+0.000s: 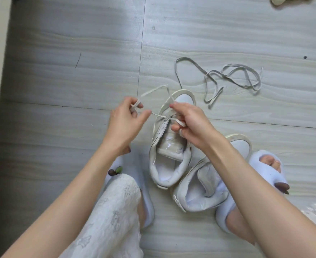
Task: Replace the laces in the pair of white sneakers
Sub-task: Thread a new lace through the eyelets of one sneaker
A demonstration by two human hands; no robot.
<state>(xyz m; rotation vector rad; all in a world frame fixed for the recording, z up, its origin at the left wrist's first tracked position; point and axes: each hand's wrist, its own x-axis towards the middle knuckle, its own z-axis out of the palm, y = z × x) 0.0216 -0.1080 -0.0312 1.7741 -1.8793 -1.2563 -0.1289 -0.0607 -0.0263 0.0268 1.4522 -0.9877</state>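
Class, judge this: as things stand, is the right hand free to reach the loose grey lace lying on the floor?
Probably not yet: the right hand pinches the white lace at the sneaker. The floor towards the grey lace looks unobstructed.

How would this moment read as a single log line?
left hand: pinches lace | right hand: holds lace over sneaker | other sneaker: unlaced | grey lace: on floor

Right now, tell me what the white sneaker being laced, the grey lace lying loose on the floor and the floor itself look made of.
White sneaker: smooth leather or synthetic, with a glossy tongue.
Grey lace: flat woven fabric, limp and matte.
Floor: pale wood-grain planks, probably laminate or vinyl, with a slight sheen.
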